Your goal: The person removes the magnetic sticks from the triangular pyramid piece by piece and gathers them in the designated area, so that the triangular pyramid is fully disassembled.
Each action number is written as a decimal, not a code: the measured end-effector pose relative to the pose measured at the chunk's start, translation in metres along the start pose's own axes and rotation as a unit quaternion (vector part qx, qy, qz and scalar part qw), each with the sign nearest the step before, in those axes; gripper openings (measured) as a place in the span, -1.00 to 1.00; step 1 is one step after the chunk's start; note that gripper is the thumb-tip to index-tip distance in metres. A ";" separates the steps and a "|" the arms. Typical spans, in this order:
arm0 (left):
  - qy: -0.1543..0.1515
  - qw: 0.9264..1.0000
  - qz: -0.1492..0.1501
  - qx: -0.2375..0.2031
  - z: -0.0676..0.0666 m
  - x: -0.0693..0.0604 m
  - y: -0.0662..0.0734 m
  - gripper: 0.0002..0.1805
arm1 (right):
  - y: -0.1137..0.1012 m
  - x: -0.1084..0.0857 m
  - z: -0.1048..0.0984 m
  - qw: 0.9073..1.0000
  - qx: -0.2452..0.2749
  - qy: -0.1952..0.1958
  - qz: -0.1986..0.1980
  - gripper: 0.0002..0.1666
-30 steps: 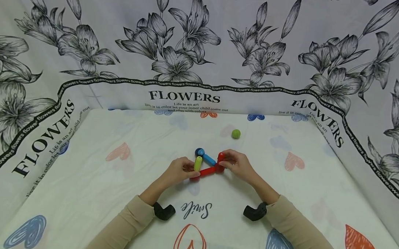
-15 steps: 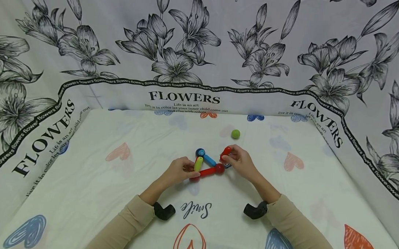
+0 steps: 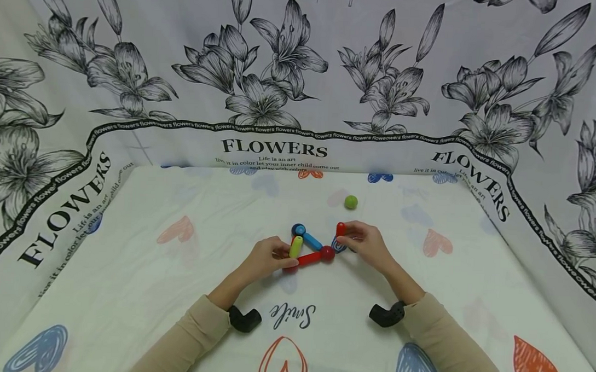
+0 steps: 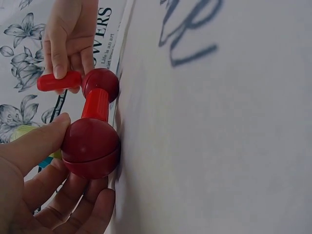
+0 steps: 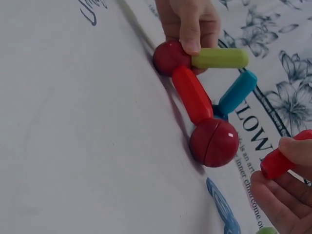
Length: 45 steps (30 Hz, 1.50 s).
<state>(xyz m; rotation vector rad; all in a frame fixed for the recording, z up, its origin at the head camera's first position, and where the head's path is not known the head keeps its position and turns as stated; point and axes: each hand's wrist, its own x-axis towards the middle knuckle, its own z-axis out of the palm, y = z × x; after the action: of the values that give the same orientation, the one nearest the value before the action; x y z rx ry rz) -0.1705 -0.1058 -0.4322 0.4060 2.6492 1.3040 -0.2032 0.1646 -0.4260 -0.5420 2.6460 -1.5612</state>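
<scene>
My left hand (image 3: 267, 255) grips the near red ball (image 4: 91, 147) by thumb and fingers; a yellow-green stick (image 5: 222, 57) rises from that ball. A red stick (image 3: 309, 257) joins it to a second red ball (image 3: 327, 254), and a blue stick (image 3: 313, 241) runs from there to a blue ball (image 3: 297, 230) bearing an upright teal stick (image 5: 238, 92). Right of the second red ball, my right hand (image 3: 370, 244) pinches a loose red stick (image 5: 279, 162) between thumb and fingers, apart from the ball in the right wrist view.
A green ball (image 3: 350, 202) lies on the white patterned cloth (image 3: 218, 205) beyond my right hand. Flower-printed fabric (image 3: 281, 114) stands up behind and at both sides. Black wrist devices (image 3: 387, 315) show beneath both wrists.
My right hand has drawn the red stick off the second red ball and moved it a little to the right. My left hand keeps its hold in about the same place.
</scene>
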 end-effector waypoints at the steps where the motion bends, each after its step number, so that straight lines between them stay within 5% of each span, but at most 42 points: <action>1: -0.001 1.000 0.004 -0.001 0.000 0.000 0.000 -0.69 | 0.001 0.000 -0.002 1.000 -0.002 0.001 -0.001 -0.62; 8: -0.004 0.999 0.038 -0.009 -0.004 -0.004 0.003 -0.70 | 0.011 0.003 -0.017 0.999 -0.037 0.019 0.016 -0.60; 21: -0.004 0.999 0.032 -0.011 -0.003 -0.002 0.000 -0.69 | 0.038 0.007 -0.048 0.994 -0.097 0.020 0.055 -0.62; 45: -0.005 1.000 0.025 -0.004 -0.003 0.000 -0.001 -0.68 | 0.067 0.019 -0.085 0.984 -0.167 0.023 0.062 -0.65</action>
<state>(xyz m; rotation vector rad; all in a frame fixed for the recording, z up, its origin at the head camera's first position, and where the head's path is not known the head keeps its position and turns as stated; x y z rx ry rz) -0.1709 -0.1084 -0.4313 0.4791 2.6413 1.3233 -0.2564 0.2595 -0.4376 -0.3428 2.9303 -1.1176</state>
